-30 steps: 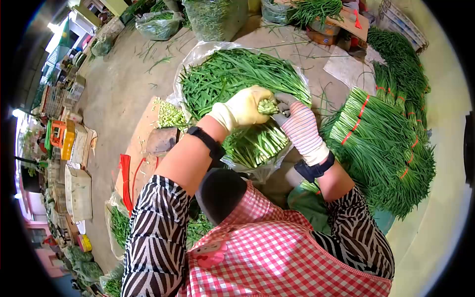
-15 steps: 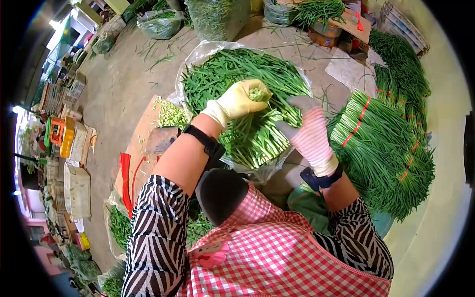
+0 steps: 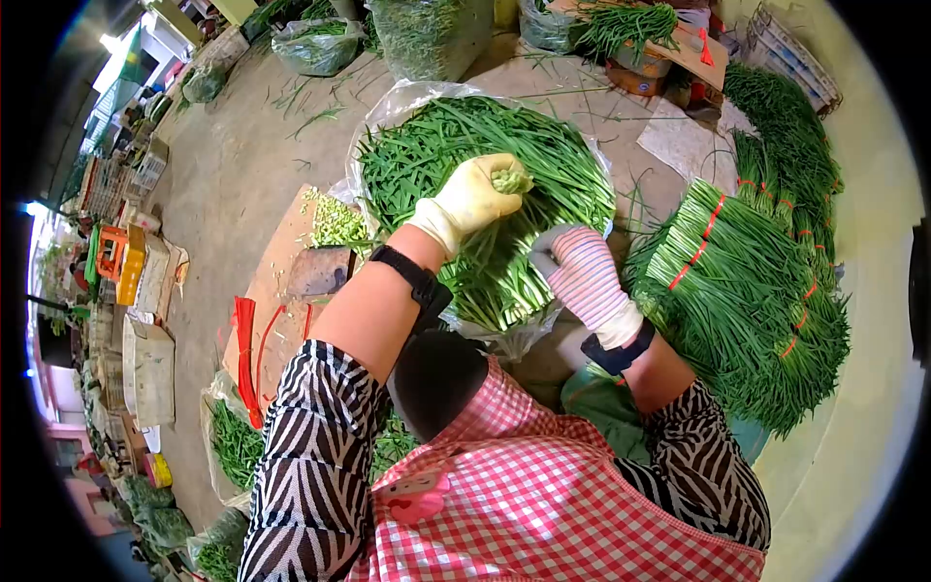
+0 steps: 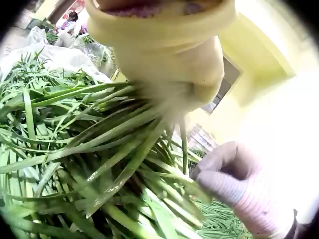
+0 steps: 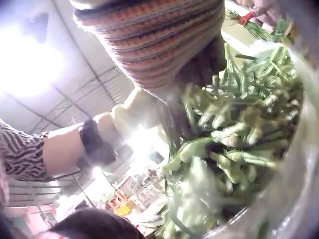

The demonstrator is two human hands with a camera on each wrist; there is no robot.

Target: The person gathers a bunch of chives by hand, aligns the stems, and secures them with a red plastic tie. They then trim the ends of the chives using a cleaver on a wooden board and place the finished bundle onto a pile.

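Observation:
In the head view my left hand [image 3: 468, 201], in a pale yellow glove, grips a bunch of garlic chives [image 3: 510, 181], their cut ends showing beside the thumb. Their leaves [image 4: 119, 137] hang below the fist in the left wrist view. My right hand [image 3: 587, 270], in a striped glove with grey fingers, is low at the near right side of a clear plastic bag [image 3: 396, 99] filled with loose garlic chives [image 3: 436, 145]. Thumb and forefinger [image 4: 219, 185] close together on stalks there. Pale stalk ends [image 5: 234, 139] crowd around that hand in the right wrist view.
Chives tied with red bands [image 3: 722, 276] are piled on the right by the wall. To the left, a board [image 3: 267, 301] bears chopped pale bits [image 3: 337, 225], a dark-edged block [image 3: 320, 272] and red ties [image 3: 247, 364]. More filled bags [image 3: 427, 39] stand at the back.
My right hand has left the bunch in my left hand, spread its fingers, then dropped to the loose chives and curled. The left hand keeps its grip, slightly higher than before.

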